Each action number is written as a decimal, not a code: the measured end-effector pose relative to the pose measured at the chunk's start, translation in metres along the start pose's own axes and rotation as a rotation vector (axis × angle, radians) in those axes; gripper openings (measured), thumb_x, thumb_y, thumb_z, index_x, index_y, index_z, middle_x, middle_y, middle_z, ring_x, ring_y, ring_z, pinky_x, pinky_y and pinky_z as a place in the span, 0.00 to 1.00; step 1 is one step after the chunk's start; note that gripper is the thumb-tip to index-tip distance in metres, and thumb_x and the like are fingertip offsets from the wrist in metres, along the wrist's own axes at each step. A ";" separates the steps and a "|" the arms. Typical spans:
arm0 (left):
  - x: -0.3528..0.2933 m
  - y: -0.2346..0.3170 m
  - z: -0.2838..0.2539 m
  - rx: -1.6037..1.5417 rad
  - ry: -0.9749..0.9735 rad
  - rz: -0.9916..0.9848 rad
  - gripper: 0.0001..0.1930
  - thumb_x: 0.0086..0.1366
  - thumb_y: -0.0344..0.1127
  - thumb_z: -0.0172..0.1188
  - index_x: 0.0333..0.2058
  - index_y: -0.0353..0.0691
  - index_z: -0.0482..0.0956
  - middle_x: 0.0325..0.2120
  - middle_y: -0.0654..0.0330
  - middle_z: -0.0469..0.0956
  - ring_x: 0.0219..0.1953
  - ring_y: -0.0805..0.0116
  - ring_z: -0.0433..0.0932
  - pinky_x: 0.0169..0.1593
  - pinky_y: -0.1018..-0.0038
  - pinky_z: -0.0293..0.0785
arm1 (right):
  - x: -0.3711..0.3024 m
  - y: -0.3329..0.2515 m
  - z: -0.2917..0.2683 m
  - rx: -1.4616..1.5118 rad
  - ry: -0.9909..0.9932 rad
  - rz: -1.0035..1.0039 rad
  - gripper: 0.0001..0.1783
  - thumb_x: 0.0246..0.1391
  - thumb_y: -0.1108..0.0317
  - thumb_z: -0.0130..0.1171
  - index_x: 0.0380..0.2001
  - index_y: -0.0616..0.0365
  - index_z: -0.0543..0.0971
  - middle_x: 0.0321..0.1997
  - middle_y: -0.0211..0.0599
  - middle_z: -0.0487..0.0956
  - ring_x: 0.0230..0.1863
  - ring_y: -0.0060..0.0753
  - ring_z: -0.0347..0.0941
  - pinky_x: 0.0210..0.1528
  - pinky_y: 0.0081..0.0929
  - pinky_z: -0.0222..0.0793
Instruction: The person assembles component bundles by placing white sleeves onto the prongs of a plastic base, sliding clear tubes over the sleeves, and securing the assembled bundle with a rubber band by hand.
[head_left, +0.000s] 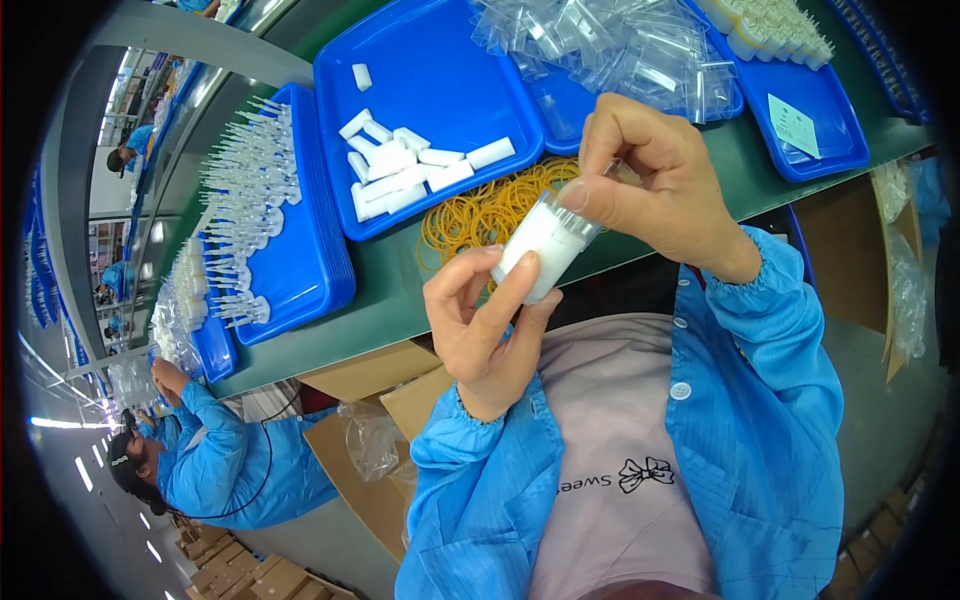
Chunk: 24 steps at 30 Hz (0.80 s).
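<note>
Head view, fingers (513,290) holding white cylinder (545,245), shirt (620,400) (dark lettering (604,481), bow (646,474)).

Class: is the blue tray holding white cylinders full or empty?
Partly filled: white cylinders lie mostly toward the person; much of the blue tray shows bare.

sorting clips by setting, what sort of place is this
Probably a factory assembly line: blue trays hold small white parts on a long green bench, and a co-worker in a blue jacket is farther along.
</note>
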<state>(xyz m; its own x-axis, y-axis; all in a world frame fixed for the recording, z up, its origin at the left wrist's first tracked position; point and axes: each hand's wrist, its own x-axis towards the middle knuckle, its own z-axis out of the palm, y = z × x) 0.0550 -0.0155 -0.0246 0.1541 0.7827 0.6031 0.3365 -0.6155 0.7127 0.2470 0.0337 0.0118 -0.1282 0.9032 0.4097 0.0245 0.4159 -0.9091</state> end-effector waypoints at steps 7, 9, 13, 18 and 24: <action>-0.004 -0.001 0.006 -0.026 0.034 -0.042 0.24 0.44 0.16 0.68 0.43 0.38 0.79 0.45 0.53 0.64 0.44 0.60 0.74 0.48 0.70 0.75 | -0.002 -0.006 0.000 0.092 -0.084 0.335 0.10 0.52 0.67 0.62 0.25 0.57 0.72 0.26 0.26 0.69 0.28 0.12 0.65 0.27 0.13 0.59; -0.005 -0.005 0.008 -0.031 0.048 -0.027 0.24 0.45 0.18 0.68 0.44 0.38 0.79 0.45 0.54 0.65 0.45 0.61 0.72 0.48 0.70 0.72 | -0.008 -0.001 -0.002 0.019 -0.082 0.211 0.08 0.54 0.66 0.60 0.28 0.58 0.73 0.29 0.27 0.70 0.31 0.14 0.66 0.31 0.14 0.61; -0.002 -0.005 0.009 -0.021 0.056 -0.038 0.24 0.45 0.19 0.69 0.44 0.38 0.79 0.45 0.54 0.66 0.46 0.61 0.69 0.49 0.69 0.69 | -0.012 0.000 -0.006 -0.069 0.019 0.001 0.10 0.56 0.65 0.56 0.34 0.63 0.77 0.34 0.31 0.74 0.35 0.19 0.68 0.37 0.20 0.65; 0.002 -0.001 0.014 -0.037 0.056 -0.003 0.25 0.44 0.19 0.70 0.44 0.39 0.79 0.45 0.54 0.67 0.45 0.62 0.70 0.48 0.69 0.69 | -0.014 0.002 -0.005 0.216 0.103 0.159 0.09 0.55 0.67 0.57 0.34 0.62 0.77 0.35 0.33 0.75 0.38 0.22 0.70 0.42 0.21 0.65; 0.005 0.002 0.013 -0.034 0.041 -0.016 0.25 0.42 0.18 0.70 0.42 0.39 0.80 0.43 0.56 0.68 0.44 0.64 0.70 0.45 0.71 0.70 | -0.015 -0.008 -0.013 -0.157 0.076 -0.086 0.08 0.49 0.71 0.62 0.32 0.61 0.77 0.35 0.35 0.75 0.40 0.26 0.71 0.44 0.24 0.66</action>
<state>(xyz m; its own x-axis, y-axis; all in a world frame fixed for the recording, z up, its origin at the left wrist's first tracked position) 0.0691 -0.0116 -0.0246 0.1104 0.7883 0.6053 0.3069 -0.6063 0.7337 0.2621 0.0178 0.0142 -0.0610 0.8666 0.4953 0.1720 0.4979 -0.8500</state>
